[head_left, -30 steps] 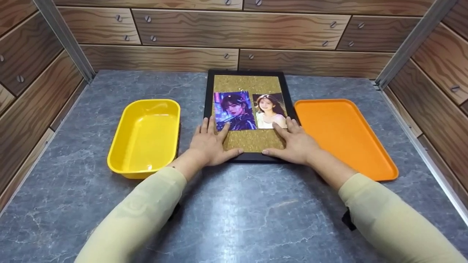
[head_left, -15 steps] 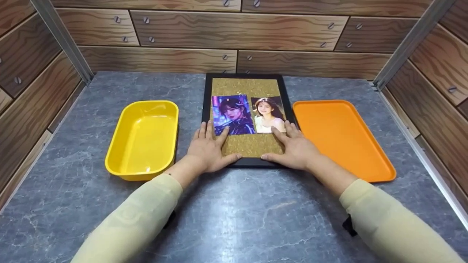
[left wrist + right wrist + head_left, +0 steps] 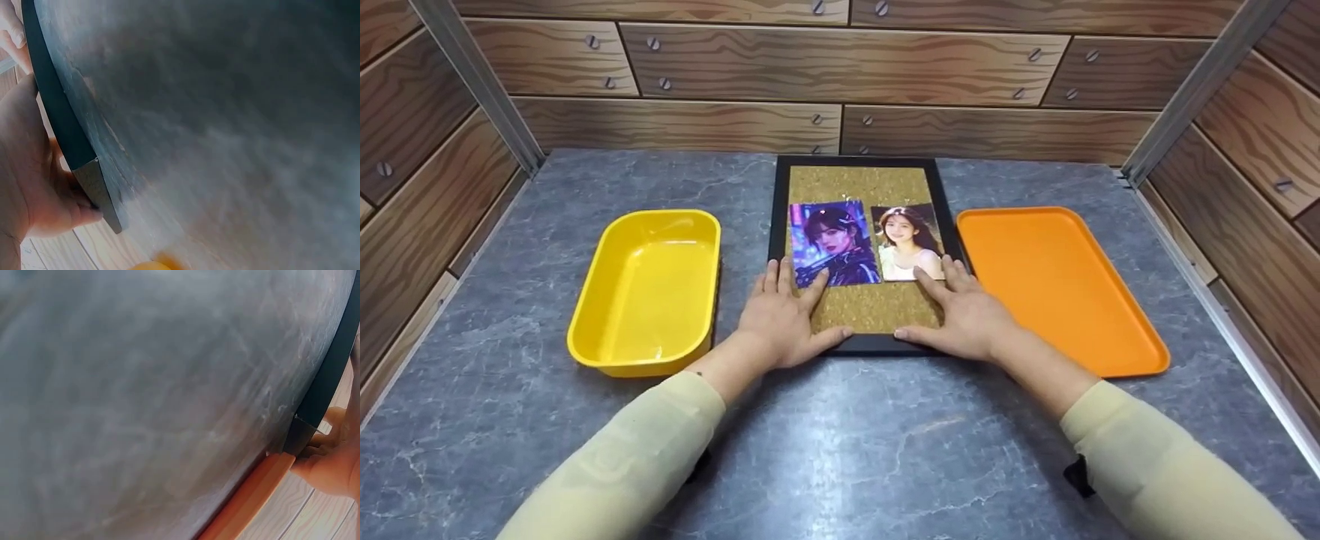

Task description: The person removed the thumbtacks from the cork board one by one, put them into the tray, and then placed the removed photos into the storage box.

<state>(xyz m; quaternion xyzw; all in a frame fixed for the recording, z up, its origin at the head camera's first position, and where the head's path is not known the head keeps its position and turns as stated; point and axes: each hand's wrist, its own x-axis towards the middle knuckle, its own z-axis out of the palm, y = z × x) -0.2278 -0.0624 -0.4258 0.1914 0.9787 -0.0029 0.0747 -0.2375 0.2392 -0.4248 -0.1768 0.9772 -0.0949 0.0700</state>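
Head view: your cork board [image 3: 866, 345] is on the desk [image 3: 840, 450] at 12 o'clock, purple photo [image 3: 834, 238] and portrait photo [image 3: 906, 236] on it. You've got your left hand [image 3: 780, 319] at its 7 o'clock corner, right hand [image 3: 971, 315] at 5, both open, fingers straight, thumbs angled inward.

Left wrist view: your hand's around 8 o'clock, against the board's edge.

Right wrist view: hand's near 4, orange tray [image 3: 247, 500] at 5.

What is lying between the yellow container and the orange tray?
The head view shows a framed board with two pictures, the left hand and right hand on its sides.
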